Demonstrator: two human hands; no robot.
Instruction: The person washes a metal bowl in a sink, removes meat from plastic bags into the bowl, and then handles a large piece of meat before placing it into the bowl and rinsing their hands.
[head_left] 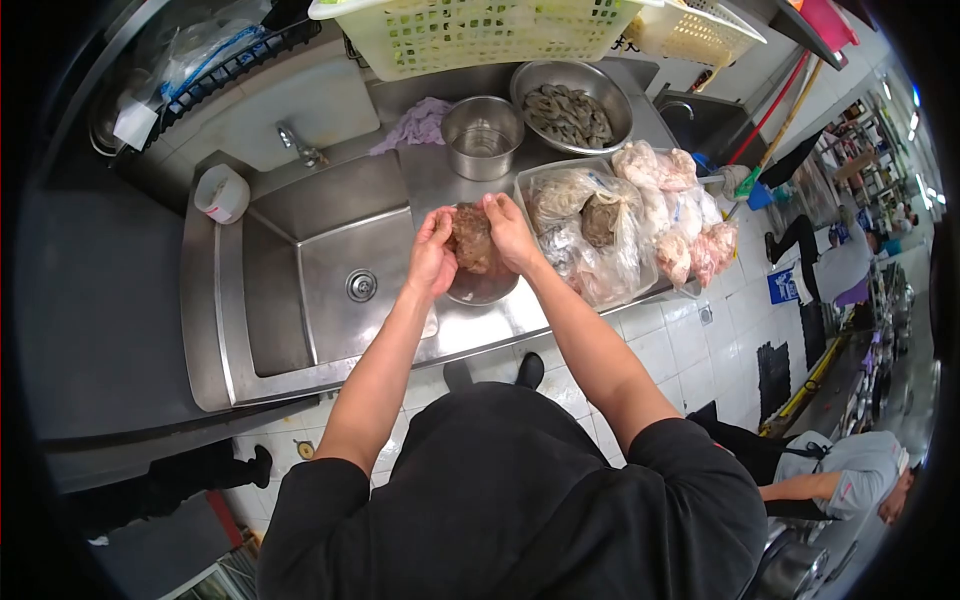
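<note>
A brown, lumpy piece of what looks like raw meat [473, 240] is held up between my two hands. My left hand [432, 256] grips its left side with fingers closed, and my right hand [511, 236] grips the right side, thumb near the top. Directly beneath is a round metal bowl [484, 297] with reddish-brown contents, partly hidden by the hands and the piece. To the right of my right hand stands a clear plastic tub [627, 297] filled with bagged food. A steel pot [483, 138] sits just beyond my hands.
On the left lies a steel sink basin [335, 320] under a tap [298, 146]. A metal bowl of shrimp [568, 114], bags of pale raw meat [672, 215] and a purple cloth [418, 122] rest on the counter. A perforated basket [480, 40] overhangs the back. Other people [840, 475] are at right.
</note>
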